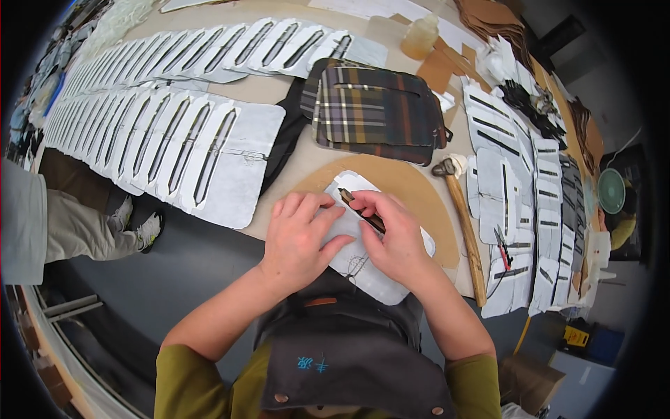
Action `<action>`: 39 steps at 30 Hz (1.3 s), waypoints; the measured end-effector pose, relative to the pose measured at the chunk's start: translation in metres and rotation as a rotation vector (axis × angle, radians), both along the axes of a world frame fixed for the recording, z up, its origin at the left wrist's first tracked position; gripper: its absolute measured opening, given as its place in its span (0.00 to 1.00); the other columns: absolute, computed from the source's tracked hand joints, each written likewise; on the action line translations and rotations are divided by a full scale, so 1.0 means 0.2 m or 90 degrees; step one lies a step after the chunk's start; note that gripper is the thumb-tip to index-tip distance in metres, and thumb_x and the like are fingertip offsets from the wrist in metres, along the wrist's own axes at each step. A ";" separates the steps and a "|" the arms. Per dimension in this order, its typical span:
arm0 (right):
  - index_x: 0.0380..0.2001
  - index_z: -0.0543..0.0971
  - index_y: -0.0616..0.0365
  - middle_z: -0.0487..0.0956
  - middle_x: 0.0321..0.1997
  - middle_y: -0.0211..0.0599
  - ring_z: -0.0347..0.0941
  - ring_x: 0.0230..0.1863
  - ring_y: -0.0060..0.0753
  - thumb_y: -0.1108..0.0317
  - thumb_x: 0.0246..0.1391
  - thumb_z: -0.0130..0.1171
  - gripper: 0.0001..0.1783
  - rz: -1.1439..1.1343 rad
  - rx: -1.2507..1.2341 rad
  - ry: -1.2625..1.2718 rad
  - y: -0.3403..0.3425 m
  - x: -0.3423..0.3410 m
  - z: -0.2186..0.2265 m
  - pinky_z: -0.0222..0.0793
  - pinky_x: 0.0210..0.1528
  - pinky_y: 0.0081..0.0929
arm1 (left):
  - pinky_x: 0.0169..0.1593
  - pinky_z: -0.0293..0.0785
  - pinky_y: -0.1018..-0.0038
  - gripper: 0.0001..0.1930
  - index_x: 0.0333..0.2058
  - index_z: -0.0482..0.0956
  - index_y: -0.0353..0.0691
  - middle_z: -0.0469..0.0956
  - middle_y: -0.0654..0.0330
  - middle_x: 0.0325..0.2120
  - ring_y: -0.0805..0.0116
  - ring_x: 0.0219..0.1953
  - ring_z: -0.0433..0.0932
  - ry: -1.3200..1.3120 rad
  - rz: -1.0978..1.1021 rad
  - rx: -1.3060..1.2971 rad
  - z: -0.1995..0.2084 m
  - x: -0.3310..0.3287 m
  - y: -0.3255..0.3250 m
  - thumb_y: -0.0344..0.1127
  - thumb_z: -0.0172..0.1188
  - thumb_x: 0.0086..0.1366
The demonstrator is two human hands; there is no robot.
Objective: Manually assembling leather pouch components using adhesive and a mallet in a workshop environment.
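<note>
A white, round-cornered panel (pixel 375 281) lies at a slant in front of me, its lower end overhanging the table edge near my apron. A dark brown strip with a pointed end (pixel 345 196) runs along a slot in it. My left hand (pixel 299 234) rests over the panel's left side, thumb and forefinger spread apart. On the other side, my right hand (pixel 392 234) has its fingers curled around the slot's edge, gripping the panel there; the fingertips partly cover the strip. Thin dark cord shows on the panel's lower part.
A tan rounded board (pixel 426 202) lies under the panel. To its right is a wooden-handled hammer (pixel 464 234); beyond are red-handled snips (pixel 502 251) and slotted pieces. Plaid panels (pixel 377 108) are stacked ahead. Rows of white slotted panels (pixel 241 164) fill the left. Another person's leg (pixel 84 220) stands left.
</note>
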State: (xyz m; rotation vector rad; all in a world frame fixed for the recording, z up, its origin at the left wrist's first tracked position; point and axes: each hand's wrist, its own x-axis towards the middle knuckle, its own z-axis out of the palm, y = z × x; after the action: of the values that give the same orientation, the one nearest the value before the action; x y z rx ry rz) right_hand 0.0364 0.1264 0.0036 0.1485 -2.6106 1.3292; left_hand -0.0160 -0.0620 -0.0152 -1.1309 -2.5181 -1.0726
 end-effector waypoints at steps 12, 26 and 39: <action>0.48 0.80 0.59 0.83 0.41 0.40 0.78 0.45 0.46 0.85 0.49 0.56 0.22 0.068 0.145 0.033 0.00 -0.11 -0.03 0.74 0.49 0.40 | 0.53 0.69 0.61 0.23 0.45 0.83 0.41 0.79 0.63 0.48 0.56 0.49 0.74 -0.053 -0.024 -0.002 0.00 -0.03 -0.02 0.39 0.76 0.50; 0.41 0.80 0.62 0.77 0.26 0.23 0.69 0.27 0.15 0.69 0.50 0.75 0.17 -0.039 0.080 -0.311 0.16 -0.31 0.05 0.68 0.32 0.18 | 0.55 0.70 0.59 0.17 0.45 0.84 0.40 0.80 0.59 0.46 0.54 0.50 0.75 -0.026 -0.031 0.012 0.00 -0.03 0.01 0.33 0.72 0.55; 0.55 0.70 0.63 0.83 0.40 0.39 0.82 0.31 0.28 0.73 0.63 0.60 0.19 -0.312 -0.492 -0.244 0.32 0.26 0.01 0.73 0.29 0.20 | 0.58 0.72 0.61 0.15 0.47 0.81 0.33 0.79 0.52 0.50 0.51 0.54 0.75 -0.058 -0.073 -0.023 0.02 -0.12 0.10 0.21 0.63 0.60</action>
State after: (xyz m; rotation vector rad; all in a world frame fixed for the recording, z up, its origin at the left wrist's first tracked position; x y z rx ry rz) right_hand 0.0894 0.1901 0.0051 -0.8665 -1.9523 2.1556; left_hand -0.0402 -0.0424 -0.0113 -1.2779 -2.5785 -1.1357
